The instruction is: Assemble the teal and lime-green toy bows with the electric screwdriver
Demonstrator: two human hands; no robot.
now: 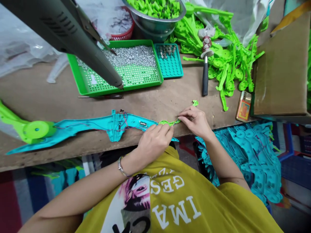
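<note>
A long blue plastic shell (82, 124), like half of a toy bow, lies along the table's near edge. Thin reddish wires and small metal parts show inside it. At its left end a green plastic limb (31, 129) with a round hub is attached. My left hand (155, 139) is closed over the shell's right end, hiding much of it. Just beyond those fingers, a second green plastic limb (165, 122) comes out to the right. My right hand (195, 120) pinches this limb with thumb and fingertips, and its hooked tip shows past the knuckles. A thin wire seems to run near the fingertips.
A grey power screwdriver (97, 61) hangs over a green tray (116, 84) of screws. Beside it sit a small teal tray (171, 69), a hammer (205, 76) and piled green limbs (225, 58). A metal bowl (155, 24), cardboard box (279, 64) and phone (243, 106) stand around. Blue shells (255, 155) are stacked lower right.
</note>
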